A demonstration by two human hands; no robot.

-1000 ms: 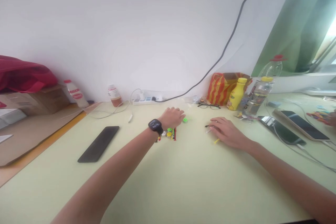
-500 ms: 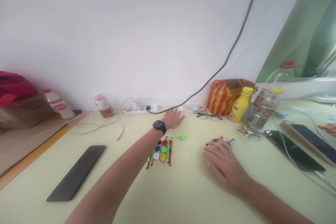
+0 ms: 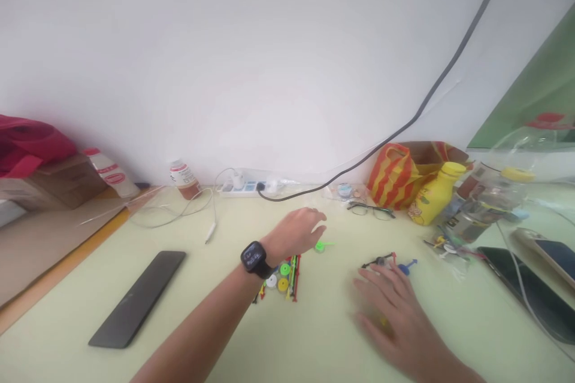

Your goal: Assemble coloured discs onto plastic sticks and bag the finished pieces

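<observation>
My left hand (image 3: pixel 294 232), with a black watch on the wrist, hovers over the table, fingers loosely bent and thumb apart, and nothing shows in it. Just beyond its fingertips lies a green plastic arrow with a round hub (image 3: pixel 320 246). Partly hidden under the left wrist is a group of round discs, among them a yellow disc (image 3: pixel 283 284) and a white disc (image 3: pixel 271 281), flanked by several coloured arrows (image 3: pixel 295 284). Low over the table, my right hand (image 3: pixel 398 305) has its fingers spread. Around its fingertips are a blue arrow piece (image 3: pixel 406 267) and black and red arrows; some yellow shows beneath it.
A dark flat slab (image 3: pixel 139 299) lies at left. Along the wall stand a brown-filled bottle (image 3: pixel 185 179), a power strip (image 3: pixel 242 188), a striped bag (image 3: pixel 390 176) and a yellow bottle (image 3: pixel 435 194). Glasses (image 3: pixel 372 210) lie before the bag; phones (image 3: pixel 521 281) are at right.
My left hand has pulled back from the power strip toward the green arrow, its fingers now more bent. My right hand stays over its pieces, showing more of them. The view has shifted slightly.
</observation>
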